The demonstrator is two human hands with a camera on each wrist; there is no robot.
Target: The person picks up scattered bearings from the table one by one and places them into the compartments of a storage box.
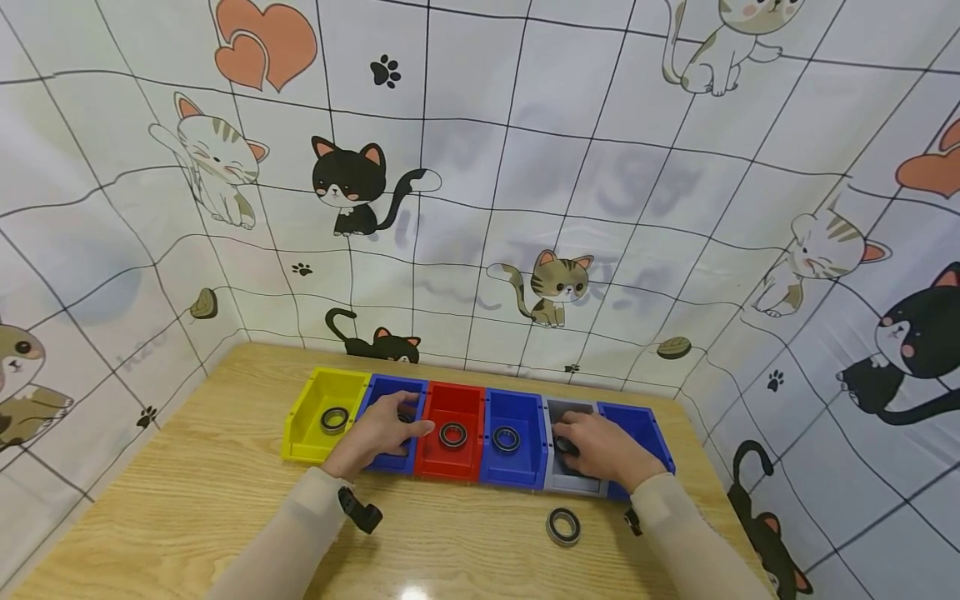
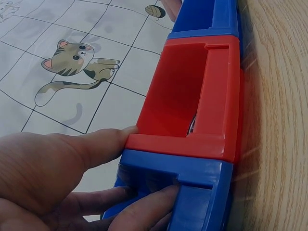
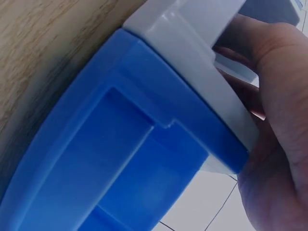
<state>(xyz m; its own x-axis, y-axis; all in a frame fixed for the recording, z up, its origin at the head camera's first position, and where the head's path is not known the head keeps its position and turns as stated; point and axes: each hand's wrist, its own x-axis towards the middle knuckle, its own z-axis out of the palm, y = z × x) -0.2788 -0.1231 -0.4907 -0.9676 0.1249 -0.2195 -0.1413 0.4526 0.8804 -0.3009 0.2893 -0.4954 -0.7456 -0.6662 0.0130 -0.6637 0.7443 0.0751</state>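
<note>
My left hand (image 1: 384, 427) reaches into the second bin from the left, a blue bin (image 1: 375, 461). Its thumb stretches out over the wall of the red bin (image 2: 190, 144), while the other fingers dip inside the blue one. A ring-shaped ball bearing (image 1: 406, 415) partly shows beneath that hand. Over on the right, my right hand (image 1: 600, 442) has its fingers curled down into the grey bin (image 1: 585, 483), holding a dark bearing (image 1: 566, 447) at the fingertips, mostly covered by the hand. In the right wrist view, the fingertips are hidden behind the grey bin's wall.
Bearings lie in the yellow bin (image 1: 291, 437), the red bin and the other blue bin (image 1: 513, 475). One loose bearing (image 1: 563, 527) is on the wooden table (image 1: 450, 542) before the row. A blue bin (image 1: 637, 425) ends the row; patterned cloth (image 1: 465, 208) hangs behind.
</note>
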